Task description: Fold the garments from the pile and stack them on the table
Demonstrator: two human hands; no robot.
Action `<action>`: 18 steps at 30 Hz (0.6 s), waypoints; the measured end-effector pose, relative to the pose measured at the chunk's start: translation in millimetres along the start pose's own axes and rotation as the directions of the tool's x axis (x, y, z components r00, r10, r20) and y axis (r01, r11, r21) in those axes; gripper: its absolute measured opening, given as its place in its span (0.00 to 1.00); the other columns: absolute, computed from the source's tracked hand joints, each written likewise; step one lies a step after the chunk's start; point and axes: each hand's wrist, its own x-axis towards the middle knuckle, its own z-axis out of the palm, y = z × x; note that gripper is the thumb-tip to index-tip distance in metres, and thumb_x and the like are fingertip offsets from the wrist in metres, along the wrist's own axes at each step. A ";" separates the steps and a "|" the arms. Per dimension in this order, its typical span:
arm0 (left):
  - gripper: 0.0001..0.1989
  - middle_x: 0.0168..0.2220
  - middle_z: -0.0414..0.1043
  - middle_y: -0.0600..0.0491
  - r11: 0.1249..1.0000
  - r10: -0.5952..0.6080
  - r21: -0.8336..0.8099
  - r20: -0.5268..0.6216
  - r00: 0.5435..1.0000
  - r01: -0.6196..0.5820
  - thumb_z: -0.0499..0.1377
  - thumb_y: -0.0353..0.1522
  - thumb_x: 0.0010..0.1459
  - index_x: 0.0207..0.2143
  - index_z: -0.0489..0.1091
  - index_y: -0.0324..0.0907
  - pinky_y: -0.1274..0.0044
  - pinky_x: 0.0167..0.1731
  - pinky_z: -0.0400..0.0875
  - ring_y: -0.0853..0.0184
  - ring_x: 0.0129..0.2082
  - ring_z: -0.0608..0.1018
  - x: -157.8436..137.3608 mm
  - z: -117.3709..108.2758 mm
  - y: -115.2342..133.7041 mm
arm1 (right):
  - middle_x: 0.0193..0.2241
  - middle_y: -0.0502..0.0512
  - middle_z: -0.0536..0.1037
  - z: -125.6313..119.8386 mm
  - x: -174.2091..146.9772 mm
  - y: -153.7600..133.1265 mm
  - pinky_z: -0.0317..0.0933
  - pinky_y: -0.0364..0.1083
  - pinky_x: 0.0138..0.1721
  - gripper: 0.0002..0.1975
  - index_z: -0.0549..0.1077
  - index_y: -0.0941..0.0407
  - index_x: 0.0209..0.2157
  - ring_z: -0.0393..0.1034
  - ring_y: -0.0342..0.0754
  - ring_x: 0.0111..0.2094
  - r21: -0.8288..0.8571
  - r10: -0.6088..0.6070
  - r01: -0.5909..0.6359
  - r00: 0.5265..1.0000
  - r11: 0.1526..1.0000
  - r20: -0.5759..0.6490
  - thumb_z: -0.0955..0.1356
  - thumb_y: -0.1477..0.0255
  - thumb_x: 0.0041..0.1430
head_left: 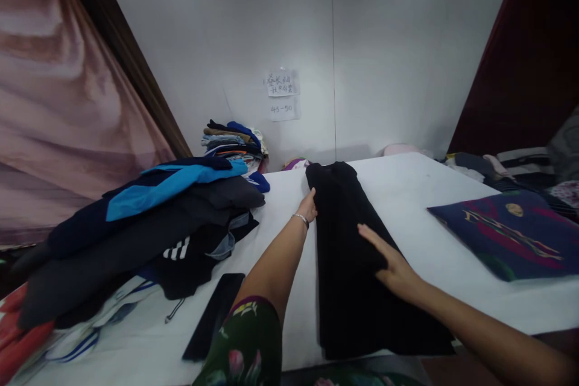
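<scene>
A black garment (350, 265) lies lengthwise on the white table (289, 253), folded into a long narrow shape; its exact kind does not show. At its upper left edge my left hand (308, 206), with a bracelet on the wrist, is closed on the cloth, fingers partly hidden. My right hand (393, 262) lies over the middle of the garment, palm down, fingers stretched out and thumb apart. The near end of the black cloth reaches the table's front edge.
To the left rises a heap of loose clothes (149, 235), with a flat black object (215, 316) beside it. A folded stack (235, 145) stands at the back near the wall. On the right lies a dark blue patterned garment (511, 232), with more clothes beyond.
</scene>
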 end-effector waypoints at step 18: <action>0.26 0.42 0.78 0.51 0.969 0.246 -0.019 -0.077 0.966 -0.248 0.62 0.25 0.53 0.55 0.67 0.45 0.72 0.45 0.74 0.65 0.39 0.80 26.2 10.9 30.1 | 0.56 0.57 0.72 -2.8 24.2 -7.5 0.68 0.52 0.49 0.45 0.49 0.46 0.67 0.73 0.52 0.47 0.571 0.564 -0.646 0.749 0.506 0.347 0.70 0.71 0.51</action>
